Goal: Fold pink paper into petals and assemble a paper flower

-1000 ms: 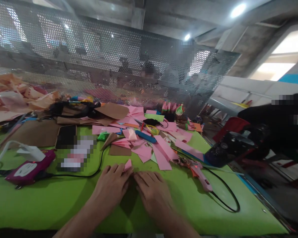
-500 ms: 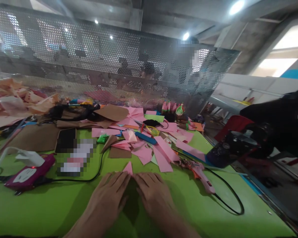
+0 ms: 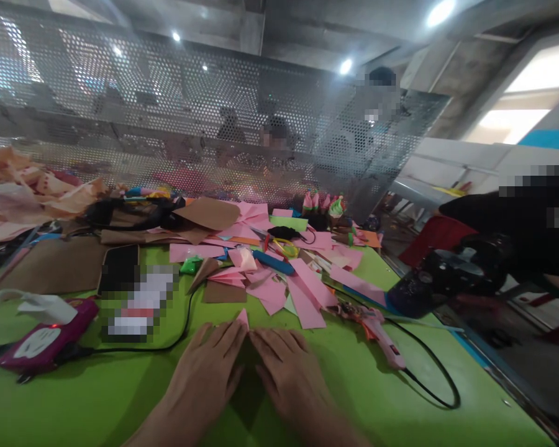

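My left hand point(image 3: 209, 366) and my right hand point(image 3: 286, 366) lie flat side by side on the green table point(image 3: 97, 391), fingers stretched forward and fingertips almost meeting. They press down on a small pink paper piece point(image 3: 243, 318); only its pointed tip shows beyond my fingers, the rest is hidden under my hands. Both hands are open, palms down.
A heap of pink paper strips point(image 3: 302, 288), brown card point(image 3: 209, 213), scissors and a blue tool lies behind my hands. A pink glue gun point(image 3: 382, 335) with black cord lies right, a magenta glue gun point(image 3: 46, 335) left. A dark phone point(image 3: 118, 268) sits back left. A person in black sits at right.
My hands have stayed pressed on the pink paper, shifting only slightly; the view has tilted a little.
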`<state>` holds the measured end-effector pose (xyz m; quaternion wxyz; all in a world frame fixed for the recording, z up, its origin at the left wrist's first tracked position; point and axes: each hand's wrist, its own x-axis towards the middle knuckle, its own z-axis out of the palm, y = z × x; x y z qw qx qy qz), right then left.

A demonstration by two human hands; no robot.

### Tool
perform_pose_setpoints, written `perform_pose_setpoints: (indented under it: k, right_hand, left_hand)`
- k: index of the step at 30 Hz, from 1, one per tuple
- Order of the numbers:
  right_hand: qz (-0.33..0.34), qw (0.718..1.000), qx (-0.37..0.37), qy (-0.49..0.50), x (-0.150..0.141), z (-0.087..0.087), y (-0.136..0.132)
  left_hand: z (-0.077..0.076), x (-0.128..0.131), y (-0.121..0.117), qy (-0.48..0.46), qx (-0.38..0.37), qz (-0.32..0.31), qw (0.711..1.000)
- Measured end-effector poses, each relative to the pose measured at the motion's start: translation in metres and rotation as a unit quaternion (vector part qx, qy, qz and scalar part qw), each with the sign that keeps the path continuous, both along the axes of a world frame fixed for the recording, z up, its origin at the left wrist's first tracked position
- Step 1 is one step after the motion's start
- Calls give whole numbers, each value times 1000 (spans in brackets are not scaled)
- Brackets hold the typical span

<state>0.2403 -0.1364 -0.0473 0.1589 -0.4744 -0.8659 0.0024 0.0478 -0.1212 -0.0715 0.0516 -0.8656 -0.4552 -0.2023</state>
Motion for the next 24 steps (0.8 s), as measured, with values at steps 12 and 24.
perform_pose_setpoints:
  k: [12,24]
  right_hand:
    - [-24,1000,-11,-18,-5,3,7]
    - [-40,999,9,-30,-6,-3,19]
  left_hand:
    - [-10,-1,13,15,22,-20,999]
    - [-6,-15,16,36,40,-60,997]
